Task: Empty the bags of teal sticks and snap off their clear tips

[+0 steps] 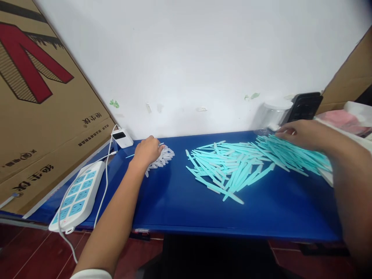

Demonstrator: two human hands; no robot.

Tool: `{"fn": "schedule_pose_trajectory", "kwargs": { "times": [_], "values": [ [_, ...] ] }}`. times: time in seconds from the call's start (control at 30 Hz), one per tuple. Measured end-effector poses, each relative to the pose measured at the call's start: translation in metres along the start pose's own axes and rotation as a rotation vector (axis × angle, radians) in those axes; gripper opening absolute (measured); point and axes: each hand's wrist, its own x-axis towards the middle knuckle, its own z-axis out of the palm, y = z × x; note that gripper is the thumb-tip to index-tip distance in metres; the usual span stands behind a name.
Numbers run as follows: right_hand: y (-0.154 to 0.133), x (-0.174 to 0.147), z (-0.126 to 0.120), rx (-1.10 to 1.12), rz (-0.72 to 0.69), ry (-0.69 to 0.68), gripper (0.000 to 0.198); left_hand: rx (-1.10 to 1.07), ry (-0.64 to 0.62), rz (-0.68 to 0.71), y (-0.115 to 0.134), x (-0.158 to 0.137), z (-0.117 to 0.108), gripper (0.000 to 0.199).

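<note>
The left hand [147, 150] is left of the teal heap [229, 161], its grip closed around a thin blue stick [130, 155] beside clear pieces [164, 156]. The right hand [302, 133] is right of that heap, over more teal sticks [293, 155] — whether its grip holds anything, I cannot tell. The sticks look light and stiff (perhaps slippery), probably best taken mid-length. In front of the heap the counter [188, 213] offers room — behind, the wall [186, 58] blocks.

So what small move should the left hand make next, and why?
Probably pinch one piece from the pile of small whitish pieces: the left hand is right at that pile's edge, with a thin blue stick jutting out beside it.
</note>
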Motion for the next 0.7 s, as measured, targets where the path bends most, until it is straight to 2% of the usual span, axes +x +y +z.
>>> {"fn": "schedule_pose_trajectory", "kwargs": {
  "times": [0.1,0.2,0.53,0.7],
  "values": [
    [-0.036,-0.014,-0.002,-0.022,-0.075,-0.219,0.036,-0.006,-0.015,0.018,0.005,-0.002,-0.002,0.049],
    [-0.052,-0.018,0.003,-0.045,-0.108,-0.343,0.035,-0.041,-0.010,0.064,0.009,-0.003,-0.003,0.047],
    [-0.047,-0.014,0.020,0.046,-0.174,-0.426,0.038,-0.150,0.127,0.262,0.033,-0.010,0.003,0.035],
    [-0.050,-0.014,0.026,0.082,-0.247,-0.449,0.047,-0.206,0.155,0.295,0.040,-0.013,0.003,0.035]
  ]
}}
